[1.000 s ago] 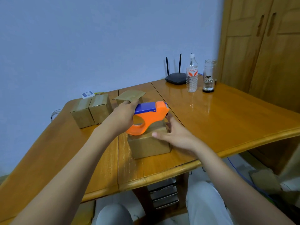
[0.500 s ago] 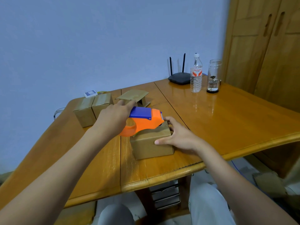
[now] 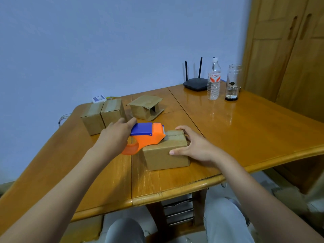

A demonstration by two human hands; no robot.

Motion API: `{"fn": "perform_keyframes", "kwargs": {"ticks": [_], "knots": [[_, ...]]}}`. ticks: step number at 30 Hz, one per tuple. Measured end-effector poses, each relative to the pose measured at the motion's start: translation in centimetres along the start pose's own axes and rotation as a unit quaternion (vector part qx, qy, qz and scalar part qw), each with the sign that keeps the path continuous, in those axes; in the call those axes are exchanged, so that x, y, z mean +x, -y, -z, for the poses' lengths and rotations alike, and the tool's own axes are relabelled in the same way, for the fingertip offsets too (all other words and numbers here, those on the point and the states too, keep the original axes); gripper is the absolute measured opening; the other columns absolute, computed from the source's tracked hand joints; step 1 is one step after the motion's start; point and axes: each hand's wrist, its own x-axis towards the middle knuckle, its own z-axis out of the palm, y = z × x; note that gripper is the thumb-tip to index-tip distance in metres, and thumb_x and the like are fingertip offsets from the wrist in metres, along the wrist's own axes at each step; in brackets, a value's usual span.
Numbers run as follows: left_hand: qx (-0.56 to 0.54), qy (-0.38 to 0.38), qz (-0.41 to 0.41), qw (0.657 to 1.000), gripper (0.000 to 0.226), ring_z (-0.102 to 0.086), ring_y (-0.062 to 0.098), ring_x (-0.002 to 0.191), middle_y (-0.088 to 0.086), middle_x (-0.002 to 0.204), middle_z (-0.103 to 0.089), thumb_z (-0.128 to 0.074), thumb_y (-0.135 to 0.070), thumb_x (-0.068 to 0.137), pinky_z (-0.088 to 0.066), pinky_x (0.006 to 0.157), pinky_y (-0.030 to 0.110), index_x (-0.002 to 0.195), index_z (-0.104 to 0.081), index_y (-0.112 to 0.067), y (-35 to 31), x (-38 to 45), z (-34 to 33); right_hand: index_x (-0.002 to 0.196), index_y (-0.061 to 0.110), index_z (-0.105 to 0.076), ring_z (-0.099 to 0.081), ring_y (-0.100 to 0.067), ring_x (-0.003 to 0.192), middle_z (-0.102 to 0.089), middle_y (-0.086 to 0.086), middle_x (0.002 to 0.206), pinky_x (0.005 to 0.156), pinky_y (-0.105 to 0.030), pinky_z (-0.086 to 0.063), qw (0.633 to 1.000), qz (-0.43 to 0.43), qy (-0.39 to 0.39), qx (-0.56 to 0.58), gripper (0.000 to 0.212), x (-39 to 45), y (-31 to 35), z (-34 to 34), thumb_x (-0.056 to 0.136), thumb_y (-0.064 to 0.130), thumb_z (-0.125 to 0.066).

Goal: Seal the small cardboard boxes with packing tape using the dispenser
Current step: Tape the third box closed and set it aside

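Left hand [image 3: 115, 135] fingers grip the dispenser [image 3: 149, 135] atop the box [image 3: 166, 153], which right hand [image 3: 194, 146] fingers clasp.

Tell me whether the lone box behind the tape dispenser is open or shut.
Open. The lone box has its top flaps lifted and a side flap folded out onto the table, leaving a dark gap.

Head view (single) looking down, close.
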Motion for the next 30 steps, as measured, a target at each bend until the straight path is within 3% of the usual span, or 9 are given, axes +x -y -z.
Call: {"fn": "perform_keyframes", "kwargs": {"ticks": [2, 3, 5, 10, 16, 20, 30], "knots": [[0.005, 0.005, -0.003, 1.0, 0.047, -0.046, 0.019, 0.081, -0.002, 0.095, -0.039, -0.054, -0.005, 0.093, -0.037, 0.06, 0.028, 0.13, -0.038, -0.029, -0.3, 0.1, 0.3, 0.158, 0.038, -0.015, -0.018, -0.022, 0.153, -0.023, 0.005, 0.164, 0.124, -0.045, -0.022, 0.993, 0.019, -0.014, -0.119, 0.104, -0.3, 0.8, 0.0, 0.076, 0.066, -0.074], [0.008, 0.005, -0.006, 1.0, 0.048, -0.046, 0.019, 0.083, -0.002, 0.095, -0.039, -0.054, -0.006, 0.094, -0.038, 0.062, 0.028, 0.132, -0.037, -0.029, -0.3, 0.1, 0.3, 0.161, 0.033, -0.007, 0.003, -0.017, 0.155, -0.006, 0.006, 0.169, 0.127, -0.043, -0.004, 0.98, 0.043, -0.034, -0.191, 0.104, -0.6, 1.5, -0.1, 0.082, 0.067, -0.066], [0.009, 0.007, -0.007, 1.0, 0.051, -0.047, 0.02, 0.085, -0.002, 0.096, -0.039, -0.056, -0.006, 0.094, -0.041, 0.064, 0.029, 0.135, -0.036, -0.029, -0.1, 0.3, 0.2, 0.162, 0.023, -0.004, 0.016, -0.008, 0.151, 0.006, 0.006, 0.168, 0.124, -0.038, 0.012, 0.952, 0.097, -0.058, -0.283, 0.093, -1.2, 3.1, -0.5, 0.092, 0.066, -0.05], [0.015, 0.006, -0.009, 1.0, 0.051, -0.048, 0.019, 0.084, -0.001, 0.095, -0.041, -0.057, -0.008, 0.094, -0.042, 0.064, 0.029, 0.134, -0.035, -0.03, -0.2, 0.2, -0.1, 0.161, 0.01, -0.006, -0.001, -0.021, 0.156, -0.004, -0.006, 0.169, 0.113, -0.028, 0.011, 0.896, 0.083, -0.02, -0.437, 0.077, -2.1, 4.4, -2.7, 0.105, 0.055, -0.033], [0.007, 0.006, -0.003, 1.0, 0.047, -0.047, 0.018, 0.086, -0.001, 0.096, -0.042, -0.058, -0.012, 0.095, -0.042, 0.064, 0.029, 0.131, -0.035, -0.031, -0.2, -0.1, -0.1, 0.158, 0.008, -0.023, -0.021, -0.025, 0.153, -0.025, -0.012, 0.165, 0.124, -0.036, -0.009, 0.898, 0.083, -0.026, -0.43, 0.082, -1.4, 6.0, -2.2, 0.099, 0.063, -0.042], [-0.006, 0.005, -0.003, 1.0, 0.045, -0.047, 0.02, 0.088, 0.0, 0.096, -0.041, -0.055, -0.01, 0.095, -0.044, 0.066, 0.031, 0.129, -0.035, -0.031, -0.4, -0.1, 0.0, 0.159, 0.006, -0.011, -0.002, -0.025, 0.156, 0.0, -0.012, 0.168, 0.127, -0.042, 0.0, 0.874, 0.078, -0.008, -0.479, 0.087, -1.0, 5.3, -3.7, 0.1, 0.065, -0.033], [-0.075, -0.008, 0.0, 0.997, 0.037, -0.047, 0.02, 0.086, -0.002, 0.094, -0.044, -0.045, -0.008, 0.098, -0.042, 0.065, 0.032, 0.124, -0.039, -0.033, 1.0, -0.9, -0.8, 0.16, 0.008, 0.0, 0.001, -0.02, 0.156, 0.001, -0.008, 0.169, 0.125, -0.034, 0.004, 0.874, 0.084, -0.041, -0.477, 0.088, -0.7, 4.2, -4.2, 0.1, 0.067, -0.025]]}}
